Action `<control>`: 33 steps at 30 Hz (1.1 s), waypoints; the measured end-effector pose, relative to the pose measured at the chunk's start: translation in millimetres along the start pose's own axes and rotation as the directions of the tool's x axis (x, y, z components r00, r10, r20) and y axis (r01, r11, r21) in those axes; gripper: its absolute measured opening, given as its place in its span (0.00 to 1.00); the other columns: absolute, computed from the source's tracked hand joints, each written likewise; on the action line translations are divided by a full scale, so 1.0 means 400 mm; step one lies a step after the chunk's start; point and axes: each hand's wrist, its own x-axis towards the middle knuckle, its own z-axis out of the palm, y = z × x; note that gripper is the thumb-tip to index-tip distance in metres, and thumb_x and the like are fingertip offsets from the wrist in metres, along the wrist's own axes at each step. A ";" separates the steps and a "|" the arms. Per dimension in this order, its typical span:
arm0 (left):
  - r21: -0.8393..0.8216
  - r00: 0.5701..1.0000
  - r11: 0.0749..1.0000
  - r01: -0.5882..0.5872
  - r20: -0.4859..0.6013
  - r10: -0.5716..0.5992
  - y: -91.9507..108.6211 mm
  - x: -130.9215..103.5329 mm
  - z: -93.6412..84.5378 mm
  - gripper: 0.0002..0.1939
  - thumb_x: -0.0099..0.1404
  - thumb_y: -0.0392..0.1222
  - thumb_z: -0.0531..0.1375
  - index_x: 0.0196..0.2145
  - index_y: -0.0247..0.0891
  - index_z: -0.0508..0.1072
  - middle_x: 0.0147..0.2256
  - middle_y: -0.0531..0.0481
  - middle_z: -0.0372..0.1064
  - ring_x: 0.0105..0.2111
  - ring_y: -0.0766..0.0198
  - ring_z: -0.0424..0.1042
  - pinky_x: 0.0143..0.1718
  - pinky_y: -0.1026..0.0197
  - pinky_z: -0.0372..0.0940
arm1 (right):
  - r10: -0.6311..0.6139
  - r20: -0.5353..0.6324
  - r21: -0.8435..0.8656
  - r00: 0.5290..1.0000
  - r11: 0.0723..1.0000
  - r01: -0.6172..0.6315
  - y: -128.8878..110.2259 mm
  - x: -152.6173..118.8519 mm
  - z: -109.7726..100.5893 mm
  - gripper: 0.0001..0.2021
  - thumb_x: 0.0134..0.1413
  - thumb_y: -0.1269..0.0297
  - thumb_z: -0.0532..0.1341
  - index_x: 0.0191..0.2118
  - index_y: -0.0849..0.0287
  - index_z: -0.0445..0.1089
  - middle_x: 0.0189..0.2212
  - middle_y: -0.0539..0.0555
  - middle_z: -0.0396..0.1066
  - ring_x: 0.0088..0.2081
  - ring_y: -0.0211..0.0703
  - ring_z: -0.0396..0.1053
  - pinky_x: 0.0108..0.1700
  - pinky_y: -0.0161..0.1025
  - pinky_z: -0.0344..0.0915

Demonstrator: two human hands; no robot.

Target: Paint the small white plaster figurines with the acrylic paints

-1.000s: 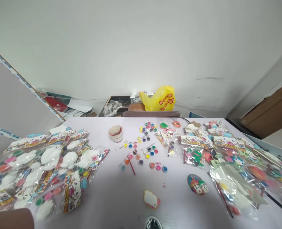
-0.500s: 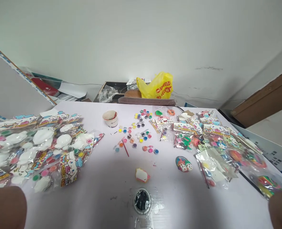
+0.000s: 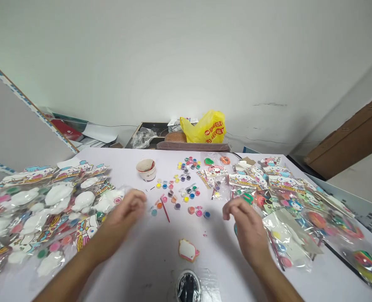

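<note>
My left hand hovers over the table beside the packets on the left, slightly blurred, fingers loosely bent and apart, holding nothing. To the right, my right hand is also in the air, its fingers curved and nothing in them. It partly hides the round painted figure behind it. Between the hands and a little nearer to me lies a small white figure with a yellow and pink edge. Beyond it rest a red paintbrush and several small paint pots.
A paper cup with a red stick in it stands at the back. Bagged white figures cover the left side; bagged painted pieces fill the right. A round black object is taped at the front. A yellow plastic bag sits behind the table.
Both hands have come in from the lower corners and reached forward over the table. The camera view has tilted up slightly, so the table sits lower in the picture.
</note>
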 end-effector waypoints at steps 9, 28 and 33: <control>0.117 0.933 0.968 -0.224 0.313 0.178 -0.077 0.044 0.186 0.07 0.69 0.39 0.47 0.39 0.40 0.64 0.26 0.56 0.60 0.25 0.64 0.59 0.29 0.62 0.55 | -0.113 0.348 -0.269 0.931 0.939 0.215 0.130 -0.046 0.076 0.08 0.63 0.70 0.53 0.31 0.57 0.61 0.26 0.50 0.62 0.29 0.41 0.61 0.31 0.37 0.58; 0.408 0.925 0.845 -0.346 0.300 0.234 -0.112 0.042 0.206 0.16 0.68 0.34 0.46 0.48 0.42 0.67 0.37 0.51 0.73 0.31 0.61 0.72 0.32 0.62 0.63 | 0.007 0.383 -0.436 0.924 0.883 0.174 0.132 -0.055 0.055 0.07 0.63 0.67 0.53 0.33 0.57 0.64 0.27 0.51 0.67 0.30 0.42 0.64 0.32 0.38 0.60; 0.639 0.935 0.695 -0.328 0.324 0.143 -0.106 0.066 0.213 0.19 0.67 0.30 0.46 0.50 0.44 0.68 0.39 0.49 0.73 0.36 0.59 0.75 0.34 0.62 0.64 | 0.002 0.382 -0.458 0.924 0.869 0.188 0.127 -0.056 0.062 0.06 0.63 0.66 0.54 0.34 0.57 0.65 0.29 0.51 0.68 0.31 0.42 0.65 0.33 0.38 0.61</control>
